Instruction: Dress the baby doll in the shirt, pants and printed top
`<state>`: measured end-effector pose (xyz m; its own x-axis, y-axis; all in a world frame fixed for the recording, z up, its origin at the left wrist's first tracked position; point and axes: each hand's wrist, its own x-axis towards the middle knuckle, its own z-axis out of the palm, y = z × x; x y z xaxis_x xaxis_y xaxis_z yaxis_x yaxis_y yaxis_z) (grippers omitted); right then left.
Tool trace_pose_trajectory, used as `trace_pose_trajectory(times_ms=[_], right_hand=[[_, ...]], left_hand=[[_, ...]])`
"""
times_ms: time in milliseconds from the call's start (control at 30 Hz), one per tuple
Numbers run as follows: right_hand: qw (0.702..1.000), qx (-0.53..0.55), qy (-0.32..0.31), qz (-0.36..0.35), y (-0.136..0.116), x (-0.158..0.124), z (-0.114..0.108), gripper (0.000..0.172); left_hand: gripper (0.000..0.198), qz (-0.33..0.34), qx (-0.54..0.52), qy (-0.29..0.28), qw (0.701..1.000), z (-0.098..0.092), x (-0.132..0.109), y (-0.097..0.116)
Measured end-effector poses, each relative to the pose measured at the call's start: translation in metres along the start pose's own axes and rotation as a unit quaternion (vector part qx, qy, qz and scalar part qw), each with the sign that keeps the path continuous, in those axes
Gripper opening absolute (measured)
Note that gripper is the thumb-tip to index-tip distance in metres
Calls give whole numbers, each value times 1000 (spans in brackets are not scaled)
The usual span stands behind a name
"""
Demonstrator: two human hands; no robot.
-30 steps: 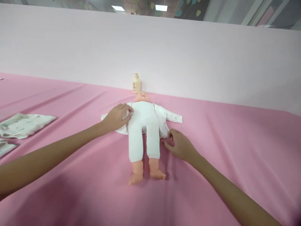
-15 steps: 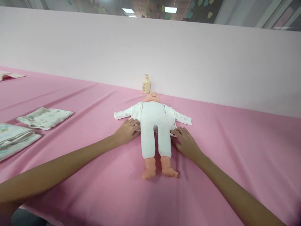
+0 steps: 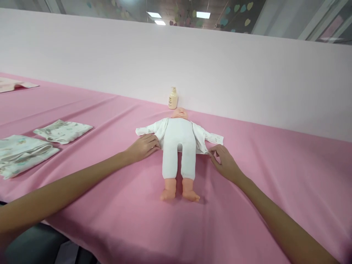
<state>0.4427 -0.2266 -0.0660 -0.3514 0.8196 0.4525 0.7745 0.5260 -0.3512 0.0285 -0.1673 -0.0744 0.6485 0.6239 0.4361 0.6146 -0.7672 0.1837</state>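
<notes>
Between the thumb and bent fingers of the right hand (image 3: 226, 162), the lower corner of a thin white jacket (image 3: 199, 136) is pinched, its hem drawn out beside the doll (image 3: 180, 132). By the left hand (image 3: 143, 147), whose fingers are curled close together, the jacket's other edge is met on the opposite side of the doll; the fingertips are partly covered, so whether the fabric is gripped there cannot be told.

The jacket is spread beneath the doll's back, its front unfastened. Its sleeves, marked with a small print, are stretched out to either side of the doll's chest; whether they are filled by arms cannot be made out. The doll is laid on its back, its trunk and straight tubular legs covered in smooth, matt white material, while the rounded feet are formed in a peach-coloured material with a slight sheen.

Just behind the doll's head, a cream pump bottle (image 3: 173, 99) with rounded shoulders is stood upright in front of a smooth, pale panel (image 3: 247, 80). Under the doll, the desk (image 3: 275, 205) is draped in pink fabric, creased into soft ridges. Well apart from the doll, on the left hand's side, two folded, pale printed cloths (image 3: 26, 154) are laid flat.
</notes>
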Motion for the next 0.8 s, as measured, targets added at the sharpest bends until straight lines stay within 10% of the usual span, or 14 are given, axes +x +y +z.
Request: trace_pose_trajectory(times_ms=[600,800], right_hand=[[996,-75,-46,14,-42,16,51,30],[989,-127,-66,42,-43,31,58,22]], left_hand=[[22,-124,7,-41,991,14,9,45],[49,-164,3,-42,986,11,26,51]])
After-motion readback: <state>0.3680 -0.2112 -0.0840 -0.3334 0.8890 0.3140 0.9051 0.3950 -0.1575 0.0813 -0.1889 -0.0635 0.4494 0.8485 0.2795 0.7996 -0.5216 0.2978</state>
